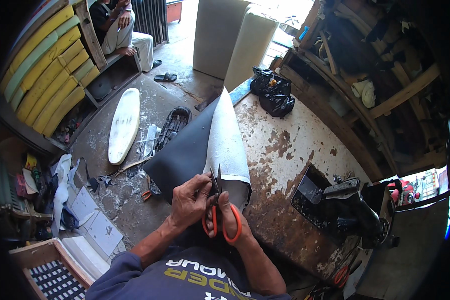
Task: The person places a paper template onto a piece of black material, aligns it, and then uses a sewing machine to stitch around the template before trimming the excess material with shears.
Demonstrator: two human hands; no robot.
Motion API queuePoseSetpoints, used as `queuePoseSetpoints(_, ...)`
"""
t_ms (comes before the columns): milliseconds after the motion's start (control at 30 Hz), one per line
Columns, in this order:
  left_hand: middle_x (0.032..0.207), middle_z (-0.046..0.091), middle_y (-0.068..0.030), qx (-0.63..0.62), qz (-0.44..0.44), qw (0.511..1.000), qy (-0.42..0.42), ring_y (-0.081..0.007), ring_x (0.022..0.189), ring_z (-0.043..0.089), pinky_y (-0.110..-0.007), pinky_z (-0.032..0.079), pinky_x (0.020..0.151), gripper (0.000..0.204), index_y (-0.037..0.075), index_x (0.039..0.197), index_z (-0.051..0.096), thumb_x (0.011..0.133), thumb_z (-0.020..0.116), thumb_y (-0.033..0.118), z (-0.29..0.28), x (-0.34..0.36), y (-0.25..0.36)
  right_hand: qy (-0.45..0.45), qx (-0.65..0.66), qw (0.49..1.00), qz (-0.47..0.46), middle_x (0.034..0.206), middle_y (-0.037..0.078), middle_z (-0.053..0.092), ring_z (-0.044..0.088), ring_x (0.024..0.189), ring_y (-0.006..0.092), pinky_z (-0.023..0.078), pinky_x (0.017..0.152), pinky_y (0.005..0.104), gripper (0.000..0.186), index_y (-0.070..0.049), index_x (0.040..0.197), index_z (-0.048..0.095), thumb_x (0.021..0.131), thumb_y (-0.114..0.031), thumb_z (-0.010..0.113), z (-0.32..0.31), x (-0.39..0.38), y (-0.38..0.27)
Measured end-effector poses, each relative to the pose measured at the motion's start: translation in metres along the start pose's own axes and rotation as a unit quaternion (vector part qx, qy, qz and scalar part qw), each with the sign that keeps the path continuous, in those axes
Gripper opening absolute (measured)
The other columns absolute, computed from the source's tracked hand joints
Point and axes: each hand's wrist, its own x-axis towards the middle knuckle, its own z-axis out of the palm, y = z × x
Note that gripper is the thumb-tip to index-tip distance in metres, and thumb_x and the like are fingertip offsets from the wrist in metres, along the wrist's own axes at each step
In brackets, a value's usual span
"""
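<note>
Lying across a worn, paint-flaked tabletop, a sheet of black material with a white underside runs from centre toward 12 o'clock, its right edge folded over so the pale backing faces up.

Surroundings: black sewing machine at 3 o'clock, set into the tabletop; crumpled black plastic bag at 1 o'clock on the far corner; two upright cream cushions at 12 o'clock on the floor; white oval foam piece at 10 o'clock on the floor, a black moulded panel beside it; stacked yellow and green foam slabs on shelving at 10 o'clock; a seated person at 11 o'clock. Nothing lies between the hands and the sheet.

Hands: left hand clenched on the near edge of the sheet, just beside the blades. Right hand grasping orange-handled scissors, fingers through the loops, blades pointing toward 12 o'clock and meeting the sheet's near edge at the fold.

Sheet: matte black face smooth, white backing clean, near edge slightly curled.
</note>
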Motion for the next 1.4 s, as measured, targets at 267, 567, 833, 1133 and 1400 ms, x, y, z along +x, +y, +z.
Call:
queuePoseSetpoints(267,0.107,0.076,-0.0120,0.004,0.013,0.999,0.033,-0.0093,0.078,0.064,-0.028,0.054,0.068,0.014,-0.003,0.112,0.071,0.104,0.063,0.006,-0.014,0.000,-0.002,0.080,-0.118,0.988,-0.065,0.063,-0.004,0.047,0.046,0.042,0.0073,0.039,0.038,0.0225,0.081,-0.003,0.101,0.060,0.100,-0.080,0.035,0.011,-0.002,0.001)
queuePoseSetpoints(567,0.144,0.058,-0.0145,0.261,0.211,0.942,-0.017,-0.0385,0.134,0.050,-0.050,0.040,0.113,0.041,0.011,0.126,0.068,0.087,0.078,0.013,0.009,0.013,0.012,0.137,0.023,0.988,-0.065,0.079,0.001,0.049,0.056,0.060,0.0114,0.052,0.053,0.0282,0.083,0.003,0.120,0.054,0.100,-0.076,0.042,-0.004,-0.058,0.030)
queuePoseSetpoints(833,0.149,0.061,-0.0034,0.271,0.269,0.919,-0.093,-0.0322,0.155,0.036,-0.058,0.014,0.130,0.036,0.020,0.118,0.077,0.083,0.080,0.015,0.027,0.045,0.004,0.118,0.008,0.992,-0.046,0.068,0.002,0.050,0.054,0.053,0.0126,0.049,0.051,0.0268,0.085,0.004,0.119,0.055,0.100,-0.078,0.039,-0.008,-0.053,0.024)
queuePoseSetpoints(1133,0.133,0.072,-0.0014,0.266,0.293,0.912,-0.112,-0.0272,0.147,0.051,-0.062,0.013,0.129,0.028,0.017,0.116,0.077,0.088,0.080,0.016,0.028,0.053,0.002,0.125,-0.033,0.991,-0.038,0.070,0.001,0.051,0.055,0.056,0.0090,0.050,0.053,0.0240,0.090,0.008,0.122,0.056,0.102,-0.078,0.035,-0.004,-0.055,0.013)
queuePoseSetpoints(1400,0.129,0.074,-0.0015,0.268,0.313,0.900,-0.140,-0.0217,0.138,0.060,-0.068,0.012,0.127,0.026,0.015,0.118,0.073,0.093,0.076,0.017,0.029,0.061,-0.004,0.128,-0.042,0.990,-0.033,0.068,0.001,0.050,0.054,0.053,0.0109,0.049,0.050,0.0247,0.086,0.007,0.119,0.056,0.103,-0.075,0.037,-0.008,-0.048,0.006)
